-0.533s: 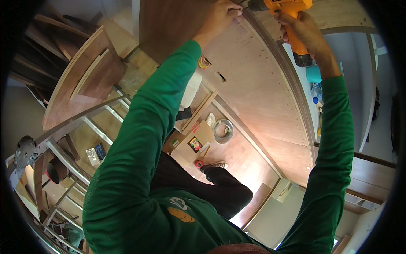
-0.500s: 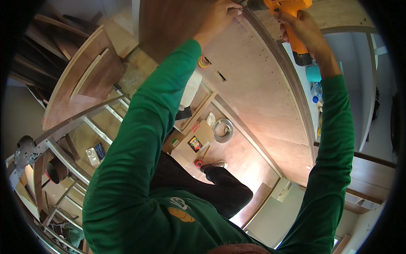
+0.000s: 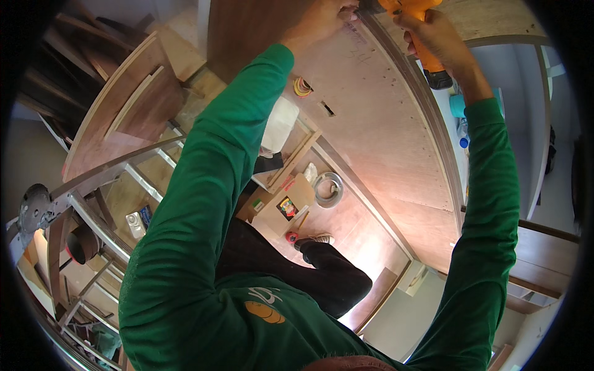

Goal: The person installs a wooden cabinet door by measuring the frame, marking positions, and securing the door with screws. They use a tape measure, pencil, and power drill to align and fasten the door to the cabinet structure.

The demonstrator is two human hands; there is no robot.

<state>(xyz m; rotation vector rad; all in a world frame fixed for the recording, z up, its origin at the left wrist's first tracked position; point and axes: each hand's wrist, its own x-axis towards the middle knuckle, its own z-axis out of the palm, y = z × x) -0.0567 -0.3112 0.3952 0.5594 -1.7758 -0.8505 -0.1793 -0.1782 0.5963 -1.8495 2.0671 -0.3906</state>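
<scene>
The right hand [image 3: 440, 38] wraps its fingers round an orange-and-black pistol-shaped power drill [image 3: 427, 57], its top cut off, by the brown edge of a pale plywood panel [image 3: 377, 117]. Near that edge's far end, the left hand [image 3: 322, 21] bunches its fingers; whether they pinch anything, I cannot tell.

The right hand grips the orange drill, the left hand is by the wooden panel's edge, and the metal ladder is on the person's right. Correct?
Not quite: the head view shows the metal ladder on the person's left. The rest stands: the right hand grips the orange drill, and the left hand is by the edge of the wooden panel.
</scene>
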